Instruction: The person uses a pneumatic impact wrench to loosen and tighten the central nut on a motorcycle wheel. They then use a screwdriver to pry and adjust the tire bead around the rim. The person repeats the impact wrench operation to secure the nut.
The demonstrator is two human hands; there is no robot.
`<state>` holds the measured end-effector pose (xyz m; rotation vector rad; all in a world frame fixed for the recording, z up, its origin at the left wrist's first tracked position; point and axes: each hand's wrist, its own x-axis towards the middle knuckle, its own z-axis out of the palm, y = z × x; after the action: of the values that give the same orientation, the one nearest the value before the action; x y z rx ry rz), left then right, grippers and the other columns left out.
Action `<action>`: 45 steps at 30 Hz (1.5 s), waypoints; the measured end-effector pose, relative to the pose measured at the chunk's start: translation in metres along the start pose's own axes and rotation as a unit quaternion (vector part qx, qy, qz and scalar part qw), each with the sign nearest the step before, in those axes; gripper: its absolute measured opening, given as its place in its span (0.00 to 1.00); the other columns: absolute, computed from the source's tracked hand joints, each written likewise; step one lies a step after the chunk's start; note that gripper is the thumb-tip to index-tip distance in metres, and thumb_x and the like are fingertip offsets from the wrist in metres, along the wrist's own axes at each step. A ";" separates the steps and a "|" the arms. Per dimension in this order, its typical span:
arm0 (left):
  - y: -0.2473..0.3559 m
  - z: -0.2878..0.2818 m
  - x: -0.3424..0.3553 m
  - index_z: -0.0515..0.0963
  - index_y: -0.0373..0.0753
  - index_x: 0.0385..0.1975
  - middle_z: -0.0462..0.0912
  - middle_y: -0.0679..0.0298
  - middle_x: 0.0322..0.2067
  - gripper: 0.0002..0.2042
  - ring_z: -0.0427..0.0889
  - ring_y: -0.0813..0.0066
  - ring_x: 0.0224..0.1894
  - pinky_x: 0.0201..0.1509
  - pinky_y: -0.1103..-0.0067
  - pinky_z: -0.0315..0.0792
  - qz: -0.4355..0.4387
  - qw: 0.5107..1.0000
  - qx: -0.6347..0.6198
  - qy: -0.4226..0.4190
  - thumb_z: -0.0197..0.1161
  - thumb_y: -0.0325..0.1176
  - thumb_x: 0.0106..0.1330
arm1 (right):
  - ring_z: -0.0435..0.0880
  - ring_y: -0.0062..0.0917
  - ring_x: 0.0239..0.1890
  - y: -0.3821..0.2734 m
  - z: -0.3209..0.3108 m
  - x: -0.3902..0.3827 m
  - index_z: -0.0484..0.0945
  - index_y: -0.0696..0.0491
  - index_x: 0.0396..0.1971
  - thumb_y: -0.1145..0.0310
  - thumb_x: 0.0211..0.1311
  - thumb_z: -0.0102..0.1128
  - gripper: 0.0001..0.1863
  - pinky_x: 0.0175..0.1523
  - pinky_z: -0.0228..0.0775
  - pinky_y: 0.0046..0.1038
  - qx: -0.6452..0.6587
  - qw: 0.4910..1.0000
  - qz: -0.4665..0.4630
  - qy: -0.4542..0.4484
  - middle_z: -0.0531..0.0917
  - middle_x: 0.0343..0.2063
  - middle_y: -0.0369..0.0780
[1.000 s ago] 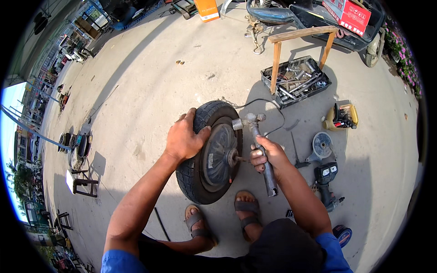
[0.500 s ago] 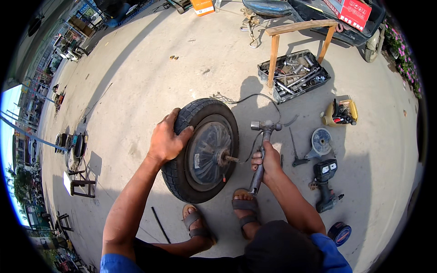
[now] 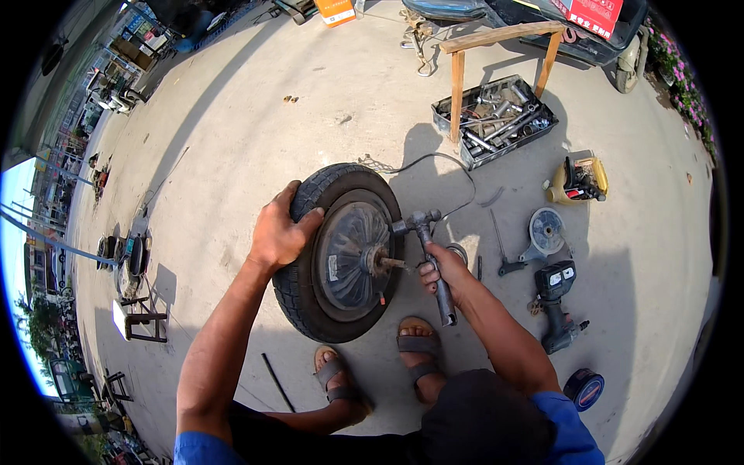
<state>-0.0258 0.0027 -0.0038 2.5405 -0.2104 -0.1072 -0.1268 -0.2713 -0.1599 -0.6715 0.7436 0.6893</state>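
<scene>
A hub-motor wheel (image 3: 353, 263) with a black tyre stands upright on the concrete, tilted, its axle and finned hub cover facing right. My left hand (image 3: 284, 231) grips the top left of the tyre, thumb over the sidewall. A ball-peen hammer (image 3: 422, 225) is in my right hand (image 3: 446, 273), fingers closed round its metal handle. The flat face of the hammer is at the right edge of the wheel, beside the hub cover; I cannot tell whether it touches. A thin cable (image 3: 457, 163) curves on the ground behind the wheel.
A tool crate (image 3: 496, 147) with a wooden handle stands beyond on the right. Nearer lie a cut yellow container (image 3: 559, 190), a round metal part (image 3: 547, 232), a cordless impact wrench (image 3: 555, 306) and a round dark tin (image 3: 583, 389). A black rod (image 3: 277, 381) lies left of my sandals.
The hammer has swung left, its head now at the wheel's edge and its handle end tilted right. My left hand keeps its hold on the tyre.
</scene>
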 end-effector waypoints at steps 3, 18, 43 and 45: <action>0.003 -0.002 -0.002 0.71 0.22 0.60 0.84 0.41 0.48 0.31 0.84 0.58 0.53 0.61 0.70 0.73 0.007 1.000 -0.001 -0.008 0.66 0.39 0.62 | 0.63 0.13 0.15 0.008 -0.007 -0.002 0.63 0.43 0.36 0.46 0.73 0.51 0.17 0.22 0.57 0.24 0.037 0.998 -0.055 0.024 0.67 0.18 0.28; -0.028 -0.011 0.026 0.79 0.23 0.51 0.87 0.46 0.39 0.27 0.87 0.62 0.40 0.49 0.72 0.79 -0.109 0.989 -0.103 -0.017 0.67 0.42 0.59 | 0.63 0.16 0.11 0.077 -0.021 -0.030 0.66 0.47 0.25 0.65 0.67 0.57 0.12 0.18 0.60 0.27 0.107 0.974 -0.200 0.025 0.65 0.14 0.28; -0.022 0.000 0.022 0.80 0.24 0.49 0.87 0.41 0.41 0.30 0.88 0.53 0.44 0.51 0.68 0.79 -0.172 0.983 -0.065 0.006 0.66 0.47 0.57 | 0.64 0.18 0.13 0.112 0.009 -0.025 0.65 0.50 0.26 0.72 0.60 0.58 0.09 0.17 0.56 0.29 -0.053 0.995 -0.045 0.065 0.65 0.15 0.31; -0.019 0.002 0.028 0.80 0.24 0.49 0.86 0.40 0.42 0.30 0.87 0.51 0.45 0.53 0.67 0.78 -0.180 0.982 -0.048 0.005 0.65 0.49 0.58 | 0.64 0.19 0.12 0.102 0.011 -0.032 0.65 0.50 0.26 0.72 0.60 0.58 0.09 0.17 0.56 0.29 -0.022 0.997 -0.039 0.062 0.65 0.14 0.31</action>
<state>0.0039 0.0127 -0.0168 2.4558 0.2561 -0.2393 -0.2172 -0.2123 -0.1584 -0.7850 0.8149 0.5980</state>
